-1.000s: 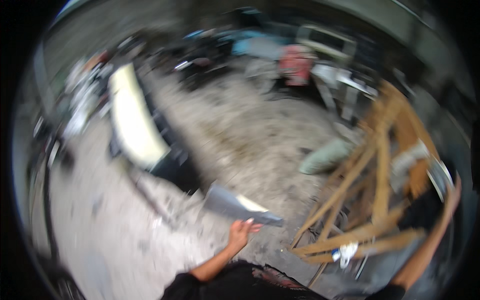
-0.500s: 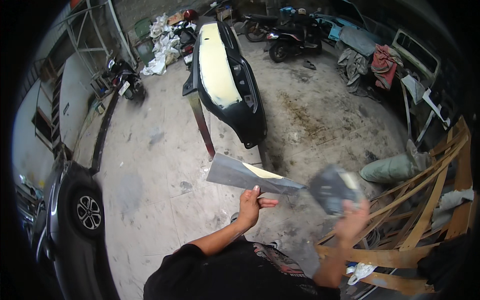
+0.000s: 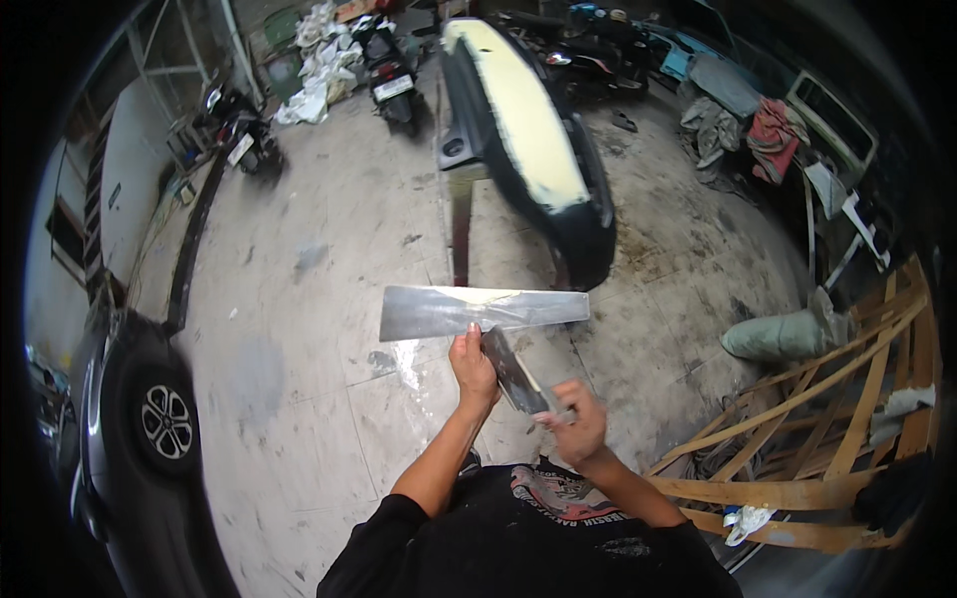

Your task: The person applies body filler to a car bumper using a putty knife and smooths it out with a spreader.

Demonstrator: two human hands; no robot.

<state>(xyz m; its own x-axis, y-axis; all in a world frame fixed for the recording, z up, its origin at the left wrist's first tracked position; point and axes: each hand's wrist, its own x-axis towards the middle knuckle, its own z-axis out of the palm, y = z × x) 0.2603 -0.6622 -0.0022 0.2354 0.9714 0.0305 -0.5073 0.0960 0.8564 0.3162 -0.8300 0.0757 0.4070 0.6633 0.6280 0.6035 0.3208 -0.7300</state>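
Note:
My left hand holds a long, tapered grey metal plate level in front of me, its thumb on the near edge and pale cream paste along the far edge. Lower and to the right, my right hand grips a smaller dark scraper with a pale streak on one edge, slanted up toward the plate; I cannot tell if they touch. Beyond them, a black bumper with a broad cream-coloured patch rests on a narrow stand.
A dark car is close on my left. Leaning wooden slats and a pale green sack lie to my right. Motorbikes, crumpled white sacks and cloth-covered parts line the back.
My right hand has swung inward from the far right with the scraper, to just below the plate. The plate is now more level. The view has turned, and the bumper sits further right in it.

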